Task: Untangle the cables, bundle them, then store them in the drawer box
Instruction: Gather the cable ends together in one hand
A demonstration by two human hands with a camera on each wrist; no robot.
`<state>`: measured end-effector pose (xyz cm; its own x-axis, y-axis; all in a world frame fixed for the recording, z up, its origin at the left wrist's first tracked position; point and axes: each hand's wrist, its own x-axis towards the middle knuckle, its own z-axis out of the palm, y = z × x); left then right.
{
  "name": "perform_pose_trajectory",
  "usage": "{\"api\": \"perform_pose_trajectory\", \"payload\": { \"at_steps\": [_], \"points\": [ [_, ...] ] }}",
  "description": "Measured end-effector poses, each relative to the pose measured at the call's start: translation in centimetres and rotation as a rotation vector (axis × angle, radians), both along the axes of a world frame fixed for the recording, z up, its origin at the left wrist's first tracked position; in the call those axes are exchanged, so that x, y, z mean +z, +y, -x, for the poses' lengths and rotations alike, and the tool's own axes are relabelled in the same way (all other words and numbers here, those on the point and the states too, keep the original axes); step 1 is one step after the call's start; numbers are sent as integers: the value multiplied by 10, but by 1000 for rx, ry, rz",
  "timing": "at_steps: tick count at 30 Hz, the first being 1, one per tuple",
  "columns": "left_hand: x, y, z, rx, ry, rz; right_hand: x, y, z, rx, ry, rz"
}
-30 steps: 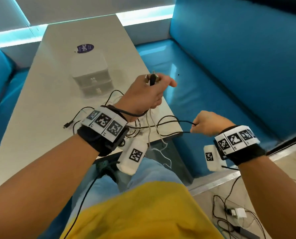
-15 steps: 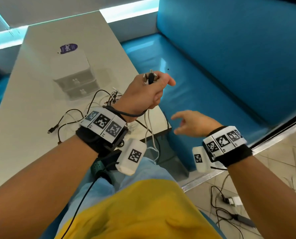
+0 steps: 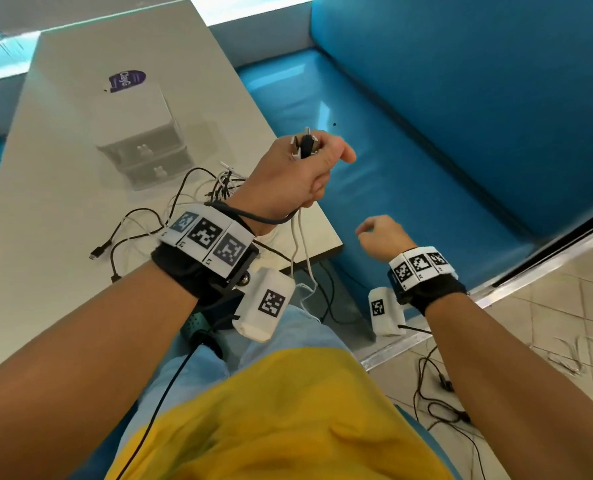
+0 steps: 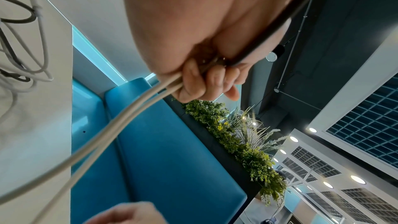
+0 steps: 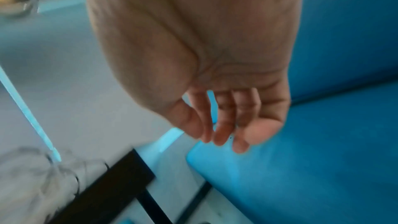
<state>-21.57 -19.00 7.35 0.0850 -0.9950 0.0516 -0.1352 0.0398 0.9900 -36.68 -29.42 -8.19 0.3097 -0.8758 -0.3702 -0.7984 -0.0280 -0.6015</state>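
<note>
My left hand is raised over the table's right edge and grips several cable plugs that stick up from the fist. Two white cables and a black cable run down out of its curled fingers. More black and white cables lie tangled on the table behind that wrist. The white drawer box stands farther back with both drawers closed. My right hand hovers over the blue seat, fingers relaxed and holding nothing.
The table ends just right of my left hand. A blue bench fills the right side. A purple sticker lies behind the box. Loose black cables and white ones lie on the tiled floor.
My right hand let go of the black cable it was pulling, opened, and now hangs relaxed over the seat. The left hand kept its grip on the plugs.
</note>
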Motion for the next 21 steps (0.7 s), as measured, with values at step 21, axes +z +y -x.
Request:
{"api": "perform_pose_trajectory", "payload": {
  "at_steps": [21],
  "points": [
    [-20, -11, -8, 181, 209, 94, 81, 64, -59, 391, -938, -568]
  ]
}}
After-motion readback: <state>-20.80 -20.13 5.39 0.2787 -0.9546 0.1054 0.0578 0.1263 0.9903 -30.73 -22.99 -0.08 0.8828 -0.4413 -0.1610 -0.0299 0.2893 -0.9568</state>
